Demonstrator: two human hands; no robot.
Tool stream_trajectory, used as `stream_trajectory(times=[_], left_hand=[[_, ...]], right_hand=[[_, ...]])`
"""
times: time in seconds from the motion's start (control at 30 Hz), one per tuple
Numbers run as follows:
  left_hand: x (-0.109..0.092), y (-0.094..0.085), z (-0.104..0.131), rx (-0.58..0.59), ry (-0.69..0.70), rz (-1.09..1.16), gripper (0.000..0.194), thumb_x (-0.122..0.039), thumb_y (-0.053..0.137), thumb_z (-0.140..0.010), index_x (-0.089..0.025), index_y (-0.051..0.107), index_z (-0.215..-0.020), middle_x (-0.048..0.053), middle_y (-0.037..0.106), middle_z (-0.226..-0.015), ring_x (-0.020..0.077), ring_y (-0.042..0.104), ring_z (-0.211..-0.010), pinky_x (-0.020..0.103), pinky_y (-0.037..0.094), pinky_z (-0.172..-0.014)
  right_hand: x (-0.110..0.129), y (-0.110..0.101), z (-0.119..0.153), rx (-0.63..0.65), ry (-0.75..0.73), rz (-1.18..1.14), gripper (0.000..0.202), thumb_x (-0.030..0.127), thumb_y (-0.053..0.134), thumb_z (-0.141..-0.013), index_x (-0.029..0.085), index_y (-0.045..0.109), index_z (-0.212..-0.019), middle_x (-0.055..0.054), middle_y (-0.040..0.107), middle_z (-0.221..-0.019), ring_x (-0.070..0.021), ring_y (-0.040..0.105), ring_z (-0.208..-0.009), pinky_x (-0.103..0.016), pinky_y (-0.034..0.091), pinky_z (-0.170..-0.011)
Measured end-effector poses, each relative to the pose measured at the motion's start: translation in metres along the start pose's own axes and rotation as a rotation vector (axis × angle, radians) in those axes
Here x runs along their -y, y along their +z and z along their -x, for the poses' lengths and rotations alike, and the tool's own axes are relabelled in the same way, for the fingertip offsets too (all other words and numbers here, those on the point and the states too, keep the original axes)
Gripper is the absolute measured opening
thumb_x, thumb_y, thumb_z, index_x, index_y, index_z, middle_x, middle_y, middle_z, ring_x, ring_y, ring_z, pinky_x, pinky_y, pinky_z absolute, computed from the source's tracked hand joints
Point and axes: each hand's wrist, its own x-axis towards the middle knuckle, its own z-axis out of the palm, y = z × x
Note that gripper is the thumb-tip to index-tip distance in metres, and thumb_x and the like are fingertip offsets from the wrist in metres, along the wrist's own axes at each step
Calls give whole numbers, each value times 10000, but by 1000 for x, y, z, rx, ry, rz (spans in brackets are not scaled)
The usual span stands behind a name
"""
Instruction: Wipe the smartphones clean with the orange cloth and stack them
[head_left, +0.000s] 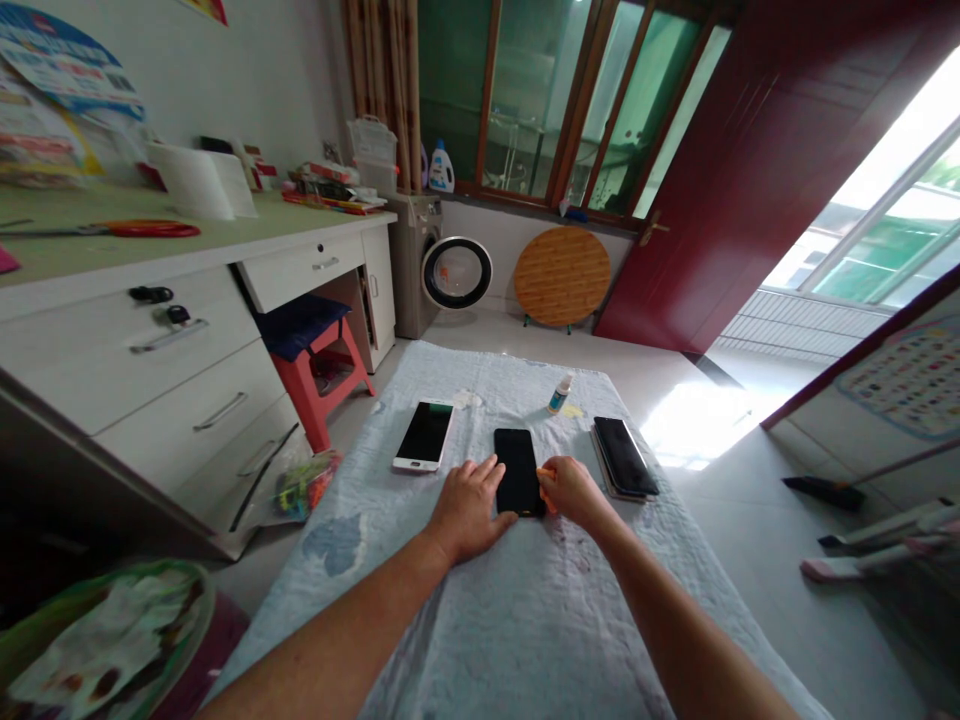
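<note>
A black smartphone (517,465) lies face up on the cloth-covered table. My left hand (469,505) holds its left side, with the fingertips on the edge and the thumb by the lower left corner. At the opposite edge, my right hand (574,490) is closed on a small orange cloth-like piece (549,490), pressed against the phone's side and mostly hidden by the fingers. To the left rests a white-framed smartphone (424,437). Another dark smartphone (624,456) sits at the right on top of a flat, light-coloured item. Behind the middle phone stands a small spray bottle (559,394).
A light blue patterned cloth (480,640) covers the table. Leftward are a white desk (217,370), a red stool (319,375) and a full bin (202,610). Farther back are a washing machine (416,270) with its door open, and a round wooden tabletop (562,277).
</note>
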Motion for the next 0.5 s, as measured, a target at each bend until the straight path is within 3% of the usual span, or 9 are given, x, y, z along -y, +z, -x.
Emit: stream_trajectory(times=[0.17,0.33,0.5], left_hand=[[1,2,-1,-26,12,-13,694,-507,627,-783,-139,494,-1355,142,471,-1443,328,471,-1241,449,362,-1030],[1,1,-1,-21,8,-16,684,-502,631,-784,-160,489,-1360,130,470,-1446,325,475,-1240,450,370,-1023],[2,-1,-2,-25,18,-4,681,-498,639,-781,-152,499,-1350,133,486,-1432,324,486,-1227,447,379,-1020]], right_hand=[[1,0,28,40,-49,-95,329,233,439,-867,167,677,-650,-48,680,-601,-138,622,-625,-202,382,-614],[4,-5,48,58,-49,-106,287,196,460,-824,175,655,-614,-41,682,-611,-139,623,-618,-206,378,-598],[4,-18,56,231,-86,-182,247,219,484,-813,188,686,-673,-15,668,-626,-119,584,-533,-203,371,-541]])
